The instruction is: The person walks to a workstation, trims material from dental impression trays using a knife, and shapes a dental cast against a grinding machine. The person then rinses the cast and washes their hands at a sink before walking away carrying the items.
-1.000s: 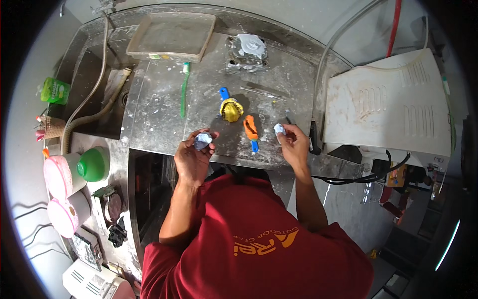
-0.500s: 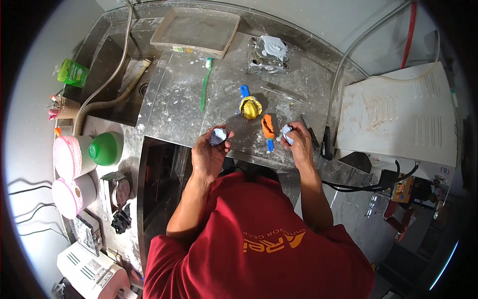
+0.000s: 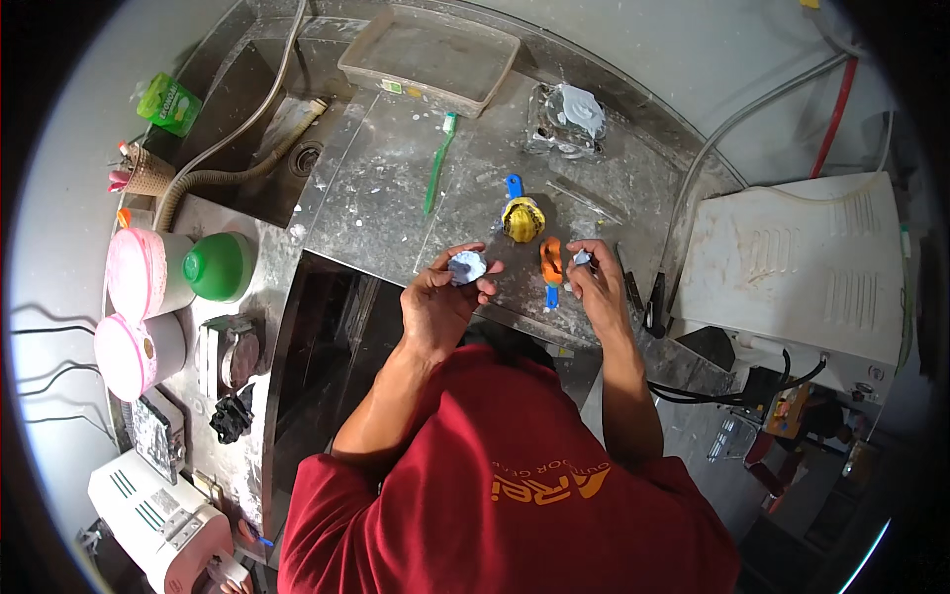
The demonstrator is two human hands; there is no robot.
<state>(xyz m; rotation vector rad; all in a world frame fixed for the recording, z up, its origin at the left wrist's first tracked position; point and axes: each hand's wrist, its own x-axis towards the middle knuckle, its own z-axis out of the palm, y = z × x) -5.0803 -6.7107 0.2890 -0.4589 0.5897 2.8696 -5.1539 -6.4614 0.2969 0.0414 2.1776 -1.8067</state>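
Note:
A pale bluish-white plaster dental cast (image 3: 468, 266) rests in my left hand (image 3: 435, 309), whose fingers and thumb curl round its edges. My right hand (image 3: 600, 297) pinches a smaller pale plaster piece (image 3: 582, 257), partly covered by the fingers. Between the hands, on the metal counter, lies an orange dental impression (image 3: 551, 259) in a tray with a blue handle pointing toward me. Just beyond it sits a yellow dental impression (image 3: 522, 220), its blue handle pointing away.
A green toothbrush (image 3: 435, 173) and a thin metal tool (image 3: 586, 201) lie farther back. Behind them stand a shallow plastic tub (image 3: 426, 84) and a plaster-smeared block (image 3: 564, 119). A white machine (image 3: 792, 267) is at right, a sink (image 3: 247, 163) at left, with a green bowl (image 3: 216, 267) nearby.
The whole view has shifted, moving the counter things slightly rightward. The cast in my left hand now shows more of its face. My right hand still pinches its piece.

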